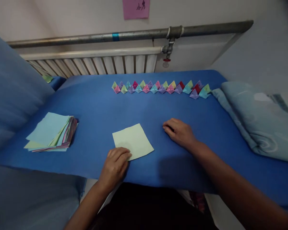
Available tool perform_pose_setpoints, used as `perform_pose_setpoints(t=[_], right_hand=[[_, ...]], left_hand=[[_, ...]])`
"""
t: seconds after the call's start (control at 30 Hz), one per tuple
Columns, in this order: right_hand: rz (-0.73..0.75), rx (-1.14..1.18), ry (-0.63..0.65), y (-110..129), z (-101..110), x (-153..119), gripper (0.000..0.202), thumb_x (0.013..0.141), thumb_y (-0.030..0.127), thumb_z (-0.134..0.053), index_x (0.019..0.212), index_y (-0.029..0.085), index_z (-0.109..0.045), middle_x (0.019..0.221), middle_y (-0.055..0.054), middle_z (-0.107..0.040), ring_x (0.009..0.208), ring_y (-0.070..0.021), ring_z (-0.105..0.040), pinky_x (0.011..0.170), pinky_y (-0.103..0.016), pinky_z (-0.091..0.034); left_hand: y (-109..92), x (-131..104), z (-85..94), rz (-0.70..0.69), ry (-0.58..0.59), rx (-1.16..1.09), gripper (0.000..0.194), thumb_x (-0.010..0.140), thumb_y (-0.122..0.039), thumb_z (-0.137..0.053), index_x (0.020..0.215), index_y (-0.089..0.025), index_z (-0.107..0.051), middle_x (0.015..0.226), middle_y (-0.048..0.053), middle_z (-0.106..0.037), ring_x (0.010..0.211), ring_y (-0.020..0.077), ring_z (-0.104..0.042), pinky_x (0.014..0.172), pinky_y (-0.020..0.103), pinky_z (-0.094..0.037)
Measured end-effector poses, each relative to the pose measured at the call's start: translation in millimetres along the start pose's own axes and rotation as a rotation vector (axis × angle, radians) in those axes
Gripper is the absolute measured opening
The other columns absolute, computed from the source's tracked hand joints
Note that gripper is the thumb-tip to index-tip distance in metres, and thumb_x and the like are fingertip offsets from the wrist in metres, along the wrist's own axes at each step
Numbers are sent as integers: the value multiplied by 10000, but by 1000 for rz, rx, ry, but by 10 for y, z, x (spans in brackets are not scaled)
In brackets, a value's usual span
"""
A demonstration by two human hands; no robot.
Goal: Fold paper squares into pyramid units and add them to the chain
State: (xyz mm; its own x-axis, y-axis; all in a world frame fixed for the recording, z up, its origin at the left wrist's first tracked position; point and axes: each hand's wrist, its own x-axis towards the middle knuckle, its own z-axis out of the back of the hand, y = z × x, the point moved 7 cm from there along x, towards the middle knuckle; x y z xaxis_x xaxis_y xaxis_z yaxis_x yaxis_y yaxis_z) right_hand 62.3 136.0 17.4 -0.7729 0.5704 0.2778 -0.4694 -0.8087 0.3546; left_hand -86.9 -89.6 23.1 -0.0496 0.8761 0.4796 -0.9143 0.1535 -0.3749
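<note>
A pale yellow-green square sheet of paper (135, 140) lies flat and slightly turned on the blue-covered surface. Its near left corner is under my left hand (116, 163), whose fingers are bent together over that corner. To the right of the sheet and apart from it, my right hand (180, 131) rests on the cover, fingers curled in and thumb close to the index finger. Nothing shows between those fingers. A loose stack of coloured paper (49, 131), light blue on top, sits to the left of my left hand.
Small folded paper pieces (154, 88) in many colours stand in two rows toward the back of the blue cover (93, 95). A folded blue-green blanket (256, 118) lies at the right. Behind are a radiator (120, 64) and a metal pipe (139, 34); a blue curtain (12, 95) hangs left.
</note>
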Motion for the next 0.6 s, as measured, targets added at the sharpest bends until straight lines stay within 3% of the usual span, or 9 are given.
perform_pose_setpoints(t=[0.2,0.3,0.43,0.6], right_hand=[[253,233,124,583,-109,-179,310,832,201,-528,1127,218,-621,1168,-92,-608,1078,-210,-565,925,-362,-448],[343,246,169,779,-182,-241,307,844,183,-515,1121,230,-637,1201,-96,-598,1060,-210,-560,907,-377,-444],[410,277,201,864,-252,-281,228,873,171,-483,988,221,-674,1065,-81,-656,942,-192,-576,847,-365,-440],[261,338,133,764,-233,-242,153,881,233,-516,876,197,-664,1011,-81,-646,921,-189,-569,855,-359,-441]], left_hand=[[-6,-107,83,67,-70,-121,197,887,-67,-495,1006,-196,-585,985,74,-687,959,186,-632,831,361,-503],[-19,-134,128,82,-70,-215,206,881,-63,-492,998,-199,-592,967,72,-689,956,185,-642,821,349,-522],[70,-141,155,137,-30,-220,239,861,-115,-519,1065,-213,-592,1018,71,-688,994,207,-632,842,372,-506],[360,-119,112,322,-20,-85,359,849,-244,-574,1207,-230,-551,959,47,-693,897,216,-625,813,397,-471]])
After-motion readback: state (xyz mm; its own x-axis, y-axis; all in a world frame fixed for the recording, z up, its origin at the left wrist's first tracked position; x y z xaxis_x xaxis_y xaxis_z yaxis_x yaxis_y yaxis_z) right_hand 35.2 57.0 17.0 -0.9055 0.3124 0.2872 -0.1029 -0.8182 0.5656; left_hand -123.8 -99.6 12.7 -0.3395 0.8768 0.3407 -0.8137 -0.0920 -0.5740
